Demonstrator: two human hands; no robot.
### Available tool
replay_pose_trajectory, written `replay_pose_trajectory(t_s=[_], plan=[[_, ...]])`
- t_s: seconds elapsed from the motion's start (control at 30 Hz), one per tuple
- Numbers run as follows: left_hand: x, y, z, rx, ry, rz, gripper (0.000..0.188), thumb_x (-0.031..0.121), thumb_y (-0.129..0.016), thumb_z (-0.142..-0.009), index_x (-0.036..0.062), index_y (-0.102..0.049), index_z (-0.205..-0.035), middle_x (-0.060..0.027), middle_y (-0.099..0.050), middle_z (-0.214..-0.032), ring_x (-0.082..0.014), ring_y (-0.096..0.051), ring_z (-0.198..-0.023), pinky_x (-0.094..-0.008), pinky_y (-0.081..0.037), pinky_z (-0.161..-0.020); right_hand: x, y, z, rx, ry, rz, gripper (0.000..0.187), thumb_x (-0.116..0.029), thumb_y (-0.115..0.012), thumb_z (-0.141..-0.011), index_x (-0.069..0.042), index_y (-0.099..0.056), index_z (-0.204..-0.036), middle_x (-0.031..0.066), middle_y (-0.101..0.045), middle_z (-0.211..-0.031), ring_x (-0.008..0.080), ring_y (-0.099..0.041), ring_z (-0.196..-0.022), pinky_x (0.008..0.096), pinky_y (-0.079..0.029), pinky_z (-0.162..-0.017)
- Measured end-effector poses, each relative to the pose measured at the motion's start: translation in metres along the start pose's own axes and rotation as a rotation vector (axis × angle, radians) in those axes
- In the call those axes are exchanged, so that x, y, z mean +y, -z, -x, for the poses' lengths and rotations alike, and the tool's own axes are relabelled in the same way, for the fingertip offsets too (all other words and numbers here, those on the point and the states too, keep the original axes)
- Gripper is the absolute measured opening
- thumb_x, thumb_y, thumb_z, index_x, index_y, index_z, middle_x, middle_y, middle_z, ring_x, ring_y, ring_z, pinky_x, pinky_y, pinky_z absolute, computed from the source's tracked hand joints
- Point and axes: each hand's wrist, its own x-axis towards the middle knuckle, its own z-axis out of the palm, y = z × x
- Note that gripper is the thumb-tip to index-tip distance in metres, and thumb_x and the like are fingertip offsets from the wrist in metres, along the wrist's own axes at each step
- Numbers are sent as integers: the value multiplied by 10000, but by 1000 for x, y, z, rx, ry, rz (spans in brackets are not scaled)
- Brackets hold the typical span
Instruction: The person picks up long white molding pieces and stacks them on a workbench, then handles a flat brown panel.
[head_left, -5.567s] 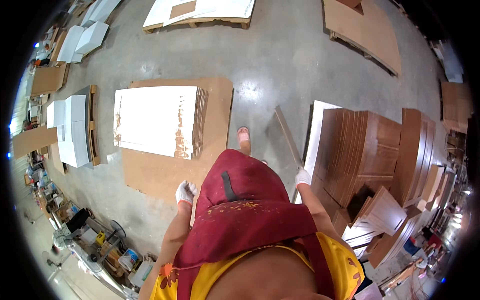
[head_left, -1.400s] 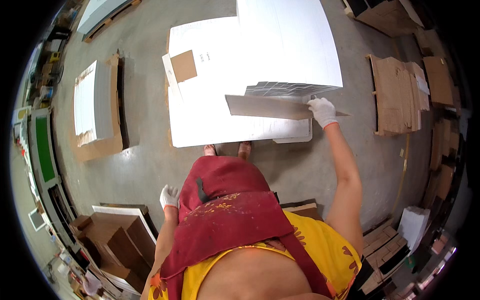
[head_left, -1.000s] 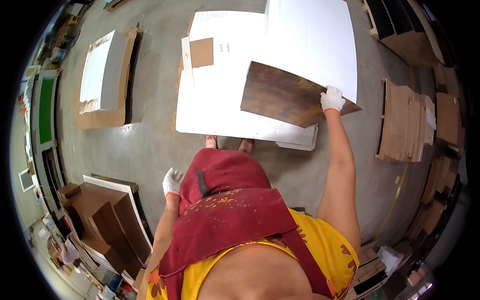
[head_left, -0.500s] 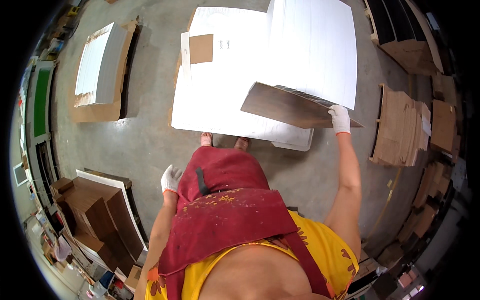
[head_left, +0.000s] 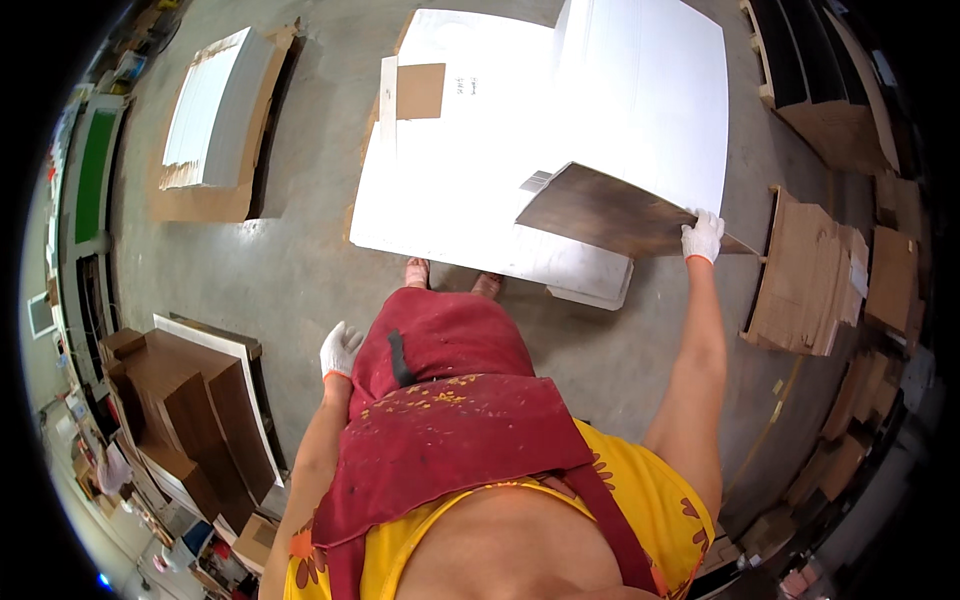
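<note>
My right hand [head_left: 703, 236], in a white glove with an orange cuff, grips the upper edge of a thin brown panel [head_left: 605, 212] near its right end. The panel stands tilted against the near end of a tall stack of white boards [head_left: 650, 90], its left part over a broad white sheet [head_left: 450, 205]. A small grey patterned piece [head_left: 537, 181] shows beside the panel's left corner. My left hand [head_left: 342, 350], gloved the same way, hangs beside my red apron [head_left: 440, 350]. Its fingers are loosely apart, with nothing in them.
A smaller white stack [head_left: 205, 110] on cardboard stands at the far left. Dark brown boards [head_left: 190, 415] are piled at the near left. Flattened cardboard [head_left: 800, 275] lies on the right, with black panels [head_left: 810, 75] beyond. A brown cardboard piece [head_left: 420, 91] rests on the white sheet.
My right hand and the panel have shifted a little to the right, and the panel's left end is farther from the sheet's left side. The left hand still hangs at my side.
</note>
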Motion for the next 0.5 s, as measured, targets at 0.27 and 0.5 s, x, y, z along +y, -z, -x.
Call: replay_pose_trajectory(t_s=[0.27,0.5], plan=[[-14,14,-1,-10,-7,71,543,258,-585,-847,-1,-394,-1284,-199,-415,-1299,-342,-474,-1119,-452,-434,-906,-79,5,31,225,51,-17,676,-170,-684,-737,-95,-377,-1335,203,-333,-1365,391,-283,-1277,453,-316,-1031],[-17,3,12,22,-3,-1,348,265,-571,-804,32,-547,-1061,-150,-593,-984,-300,-589,-851,-403,-484,-716,-142,-81,138,-43,213,-354,652,-55,-620,-736,-16,-354,-1331,271,-325,-1357,400,-326,-1258,419,-271,-1067]])
